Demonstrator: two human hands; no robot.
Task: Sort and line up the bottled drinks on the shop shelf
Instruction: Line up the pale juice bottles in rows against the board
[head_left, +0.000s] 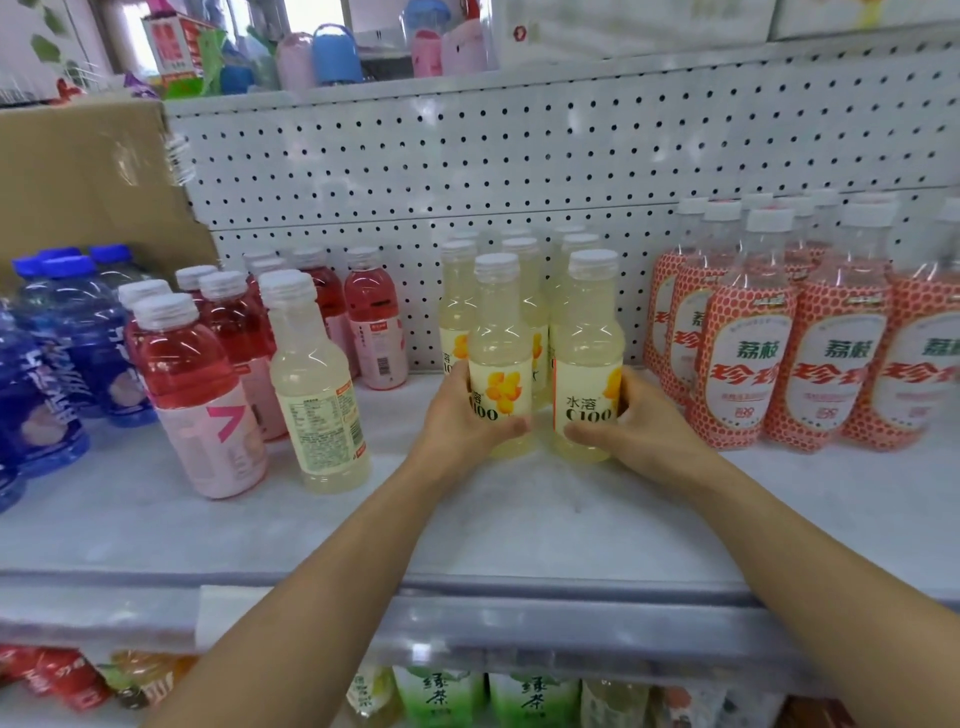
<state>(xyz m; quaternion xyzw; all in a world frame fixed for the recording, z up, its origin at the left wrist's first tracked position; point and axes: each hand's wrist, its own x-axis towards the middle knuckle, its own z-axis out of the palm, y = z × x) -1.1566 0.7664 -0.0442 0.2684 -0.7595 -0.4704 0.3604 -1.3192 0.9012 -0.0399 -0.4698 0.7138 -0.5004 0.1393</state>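
- Left hand and right hand each wrap fingers around a pale-yellow C100 bottle, upright mid-shelf.
- White caps, lemon-printed labels; hands hide the lower labels.
- Behind, more yellow bottles blur together.

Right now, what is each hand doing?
Left hand: closed around a yellow drink bottle.
Right hand: closed around the neighbouring yellow bottle.

The shelf lies bare along its front edge. A lone pale bottle stands forward near the pink bottles leftward; lychee bottles crowd the right.
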